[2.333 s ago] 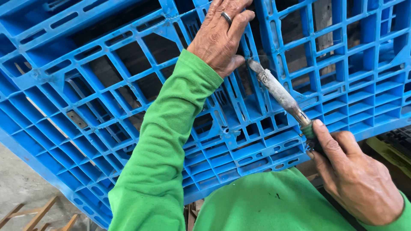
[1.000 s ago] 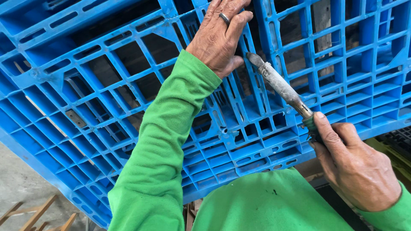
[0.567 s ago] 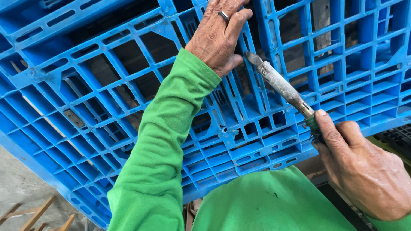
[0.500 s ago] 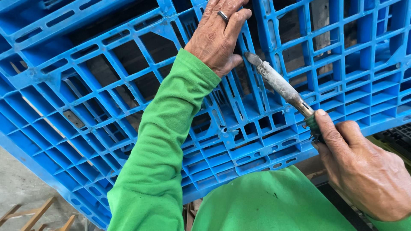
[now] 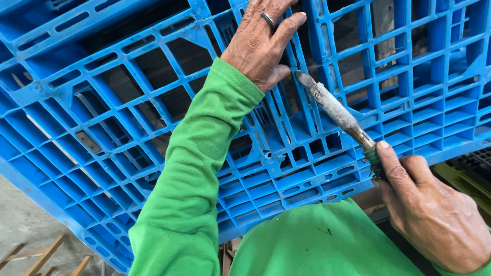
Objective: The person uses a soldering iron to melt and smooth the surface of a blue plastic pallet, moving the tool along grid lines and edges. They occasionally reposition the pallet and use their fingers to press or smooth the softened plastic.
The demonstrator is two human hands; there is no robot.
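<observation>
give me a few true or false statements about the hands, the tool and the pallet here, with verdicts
1. The left hand presses on the blue pallet. True.
2. The right hand holds a hammer. False: it grips a slim metal tool by its green handle.
3. The tool's tip sits at a pallet rib just beside the left hand's thumb. True.
4. The pallet is red. False: it is blue.
5. A ring is on a finger of the left hand. True.
6. Both sleeves are rolled above the elbow. False: the green left sleeve reaches the wrist.
</observation>
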